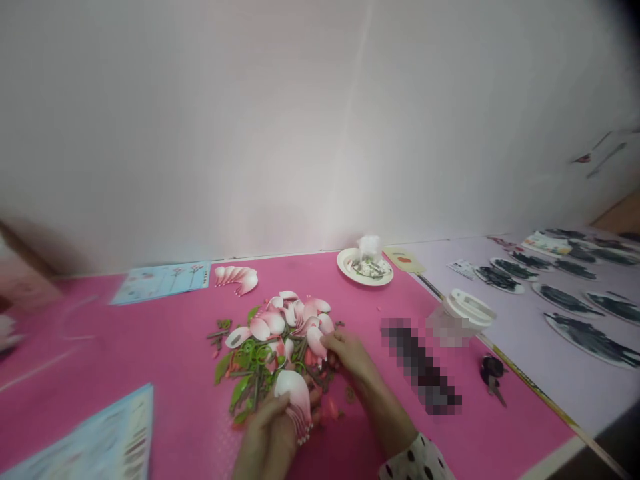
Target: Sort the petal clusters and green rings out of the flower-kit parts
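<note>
At bottom centre, the left hand (273, 423) holds a petal stack (294, 393) in its fingers; above right, the right hand (347, 353) pinches a petal (316, 341) on the pile (260, 353).

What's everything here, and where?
wall: one, grey, behind
table: one, pink, centre
second surface: one, lilac, right
petals: many, pink, centre
petal row: one, pink, behind
leaves: several, green, centre
stems: several, brown, centre
sheets: two, blue, left
plate: one, white, back
card: one, yellowish, beside plate
tub: one, white, right
key bunch: one, dark, right
oval pieces: several, dark, far right
pixelated thing: one, dark, right
left hand: one, bare, holding petals
right hand: one, bare, touching petal
sleeve: one, spotted, right
</note>
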{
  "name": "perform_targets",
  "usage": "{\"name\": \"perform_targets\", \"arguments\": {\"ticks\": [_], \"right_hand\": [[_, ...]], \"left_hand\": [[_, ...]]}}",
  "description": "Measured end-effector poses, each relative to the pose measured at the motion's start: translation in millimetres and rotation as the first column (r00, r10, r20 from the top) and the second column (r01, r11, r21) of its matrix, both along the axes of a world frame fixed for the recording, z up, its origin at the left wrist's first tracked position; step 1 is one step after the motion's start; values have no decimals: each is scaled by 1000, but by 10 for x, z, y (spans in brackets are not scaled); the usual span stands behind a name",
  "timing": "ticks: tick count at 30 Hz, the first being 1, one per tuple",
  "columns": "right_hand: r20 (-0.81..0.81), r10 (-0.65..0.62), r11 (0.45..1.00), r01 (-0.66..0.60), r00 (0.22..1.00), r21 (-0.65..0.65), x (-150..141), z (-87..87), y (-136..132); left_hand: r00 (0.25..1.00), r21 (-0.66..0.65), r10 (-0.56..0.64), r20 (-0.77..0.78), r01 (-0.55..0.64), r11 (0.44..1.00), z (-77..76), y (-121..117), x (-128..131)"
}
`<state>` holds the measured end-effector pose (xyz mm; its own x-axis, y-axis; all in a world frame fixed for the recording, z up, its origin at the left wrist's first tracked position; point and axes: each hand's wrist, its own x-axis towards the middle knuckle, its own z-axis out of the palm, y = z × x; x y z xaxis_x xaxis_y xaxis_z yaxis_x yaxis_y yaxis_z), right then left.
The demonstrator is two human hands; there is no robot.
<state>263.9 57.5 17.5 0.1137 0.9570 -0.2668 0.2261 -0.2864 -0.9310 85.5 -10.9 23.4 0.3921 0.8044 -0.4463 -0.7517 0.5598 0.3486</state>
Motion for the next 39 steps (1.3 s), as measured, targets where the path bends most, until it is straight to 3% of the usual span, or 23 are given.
{"name": "perform_targets", "arguments": {"ticks": [5,8,10,13,14,16,24,31,34,36,39], "right_hand": [[-143,26,999,-22,989,28,-31,142,-119],[-82,124,983,-111,989,146,-126,356,-287],[173,184,921,-232,968,314,-213,477,-411],[547,108,738,-435,830,515,-347,564,-560],[595,76,688,-474,800,549,-383,573,-595],[605,62,646,-494,794,582,-428,587,-645],[425,284,735,-480,860,480,-329,623,-738],[542,182,794,-448,820,412,-432,398,-838],[571,176,753,-483,802,447,-507,353,-833],[543,179,751,-471,820,463,-474,360,-736],[538,28,856,-298,843,422,-279,397,-426]], "left_hand": [[999,-9,32,11,-32,999,72,13,25],[998,36,20,55,-22,999,104,27,48],[996,117,18,88,-28,993,106,28,63],[995,205,60,82,-76,976,89,8,77],[996,212,68,65,-80,974,85,-1,79],[997,210,63,35,-69,975,87,-16,80],[997,129,66,47,-71,989,195,3,84],[991,129,30,129,-47,991,206,-25,50],[984,129,4,178,-27,991,190,-16,31],[982,117,54,180,-76,990,160,5,19],[985,45,138,103,-144,989,100,39,-4]]}}
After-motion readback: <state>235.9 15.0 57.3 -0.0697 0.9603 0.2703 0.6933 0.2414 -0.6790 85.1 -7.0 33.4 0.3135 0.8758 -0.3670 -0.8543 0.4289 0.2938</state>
